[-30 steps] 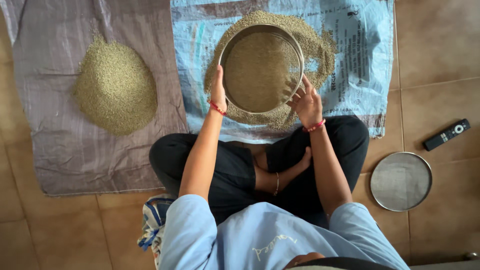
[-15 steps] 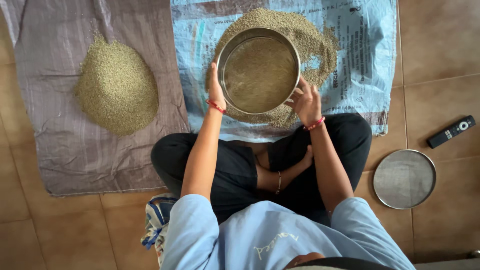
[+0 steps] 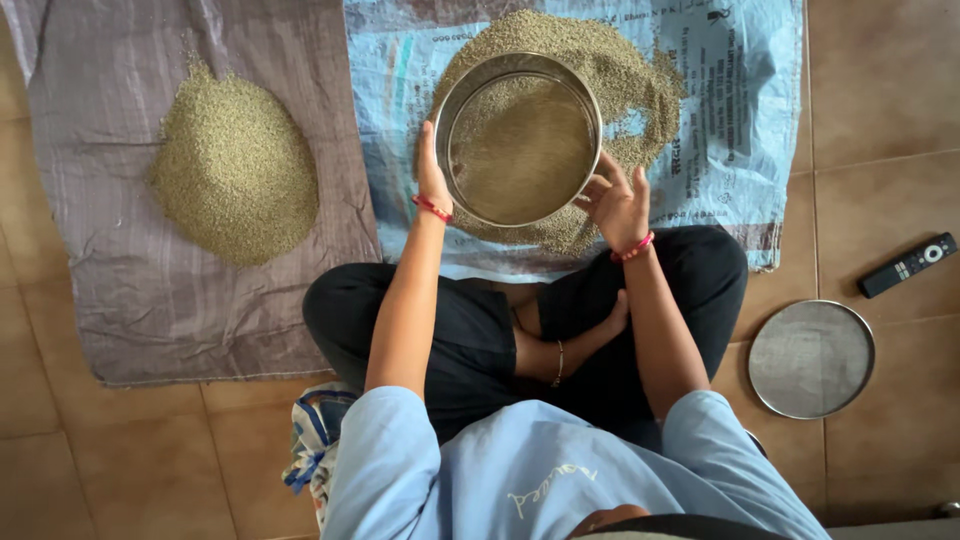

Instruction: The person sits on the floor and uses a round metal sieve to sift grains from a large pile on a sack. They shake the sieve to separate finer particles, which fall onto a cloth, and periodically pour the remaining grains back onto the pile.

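I sit cross-legged on the floor and hold a round metal sieve (image 3: pixel 518 138) with grain in it. My left hand (image 3: pixel 431 170) grips its left rim and my right hand (image 3: pixel 617 205) grips its lower right rim. The sieve hangs over a spread of small greenish grain (image 3: pixel 625 85) lying on a light blue woven sack (image 3: pixel 735 120). Both wrists wear red thread bands.
A second heap of grain (image 3: pixel 233 172) lies on a grey-purple cloth (image 3: pixel 120 290) to the left. On the tiled floor at the right lie a flat round mesh sieve (image 3: pixel 811 358) and a black remote control (image 3: pixel 907 265). A patterned cloth (image 3: pixel 312 440) lies by my left hip.
The sieve has shifted a little, first left then slightly right, and the grain inside has moved across the mesh. Both hands stay on the rim.
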